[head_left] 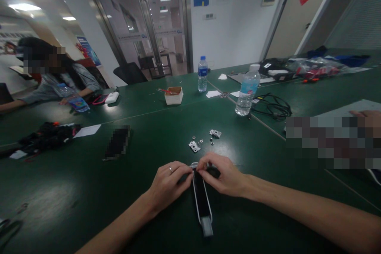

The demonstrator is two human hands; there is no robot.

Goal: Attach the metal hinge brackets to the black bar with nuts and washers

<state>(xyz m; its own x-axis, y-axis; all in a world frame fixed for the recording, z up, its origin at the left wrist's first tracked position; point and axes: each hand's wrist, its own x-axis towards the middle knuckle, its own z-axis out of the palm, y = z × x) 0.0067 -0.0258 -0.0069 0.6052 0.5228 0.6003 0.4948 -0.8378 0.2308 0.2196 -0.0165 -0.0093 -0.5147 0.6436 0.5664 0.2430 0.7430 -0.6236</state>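
A long narrow white-rimmed frame [201, 202] with a dark middle and a grey tab at its near end lies on the green table in front of me. My left hand [170, 180], a ring on one finger, pinches the frame's far end from the left. From the right, my right hand [226, 174] has thumb and fingertips pressed together over the same end; what they hold is too small to make out. Under the right palm shows a dark rounded shape [213, 171]. Just beyond lie two small metal brackets, one nearer [194, 146] and one farther [215, 133], among several small rings.
A phone [118, 142] lies to the left. Farther back stand a small box [174, 96] and two water bottles, a smaller one [203, 75] and a larger one [247, 91]. Coiled black cable [272, 107] lies right. One person sits at left; another's hand [367, 121] shows at right.
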